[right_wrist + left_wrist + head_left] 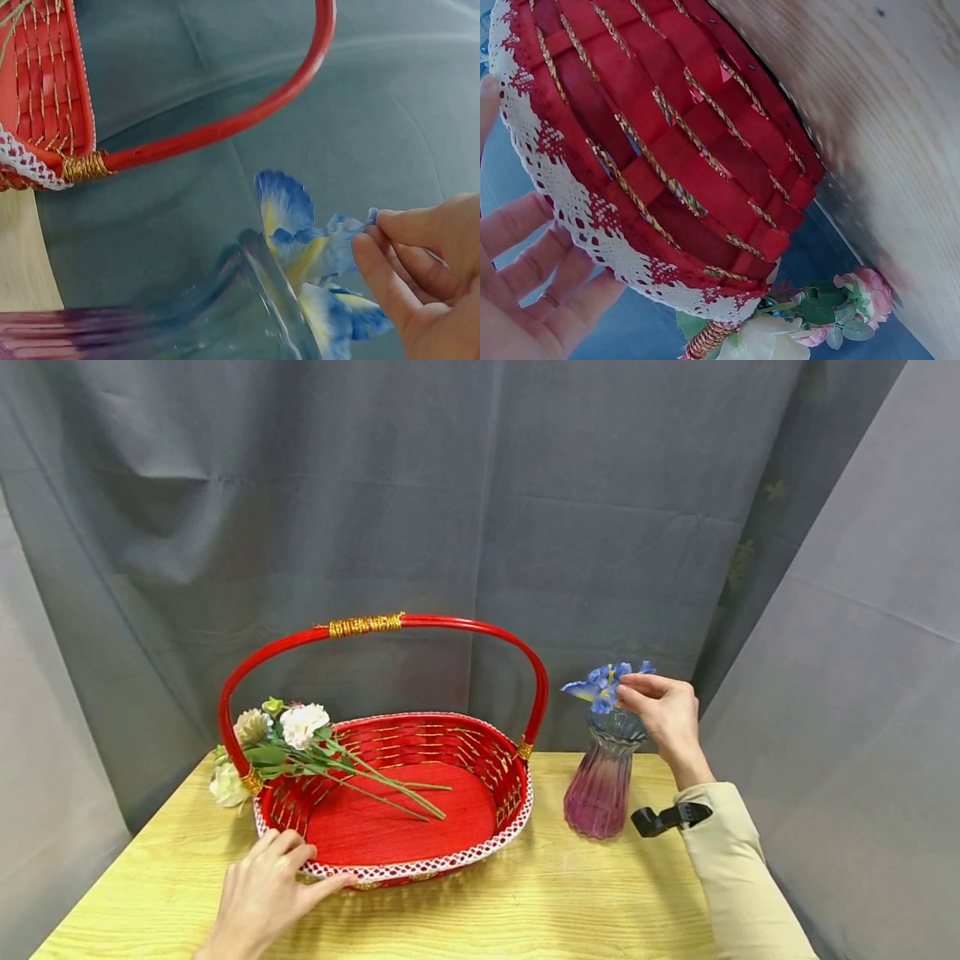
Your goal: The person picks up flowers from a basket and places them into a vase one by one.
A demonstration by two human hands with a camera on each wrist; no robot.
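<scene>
Seen from my remote post, my R hand (663, 710) pinches a blue flower (602, 689) by a petal, thumb against fingers, at the mouth of a glass vase (600, 789), which stands on the surface (540, 910) approx. 3 o'clock from a red basket (420, 866). My L hand (262, 885) grips the basket's lace-trimmed rim at abt. 8 o'clock, thumb on the outer side, fingertips out of sight behind the lace.

Status, by my read: partway. Flowers are split btwn two containers, w/ the blue one at the vase and a mixed bunch (303, 727) in the basket. The blue flower looks near its place, but w/ my R hand on it I wouldn't log it as done; whether it's going in or coming out, I can't tell. The bunch probably remains to be dealt with: it lies loose, unarranged.

Contents: in the basket, the bunch's stems run twd. 4 o'clock, its heads spilling past the rim at 10 o'clock, by the foot of the handle (472, 623). L wrist cam adds a pink bloom (871, 292) beyond the rim. In the vase, smoky at top & purple below, I can't make out a stem or any water.
</scene>
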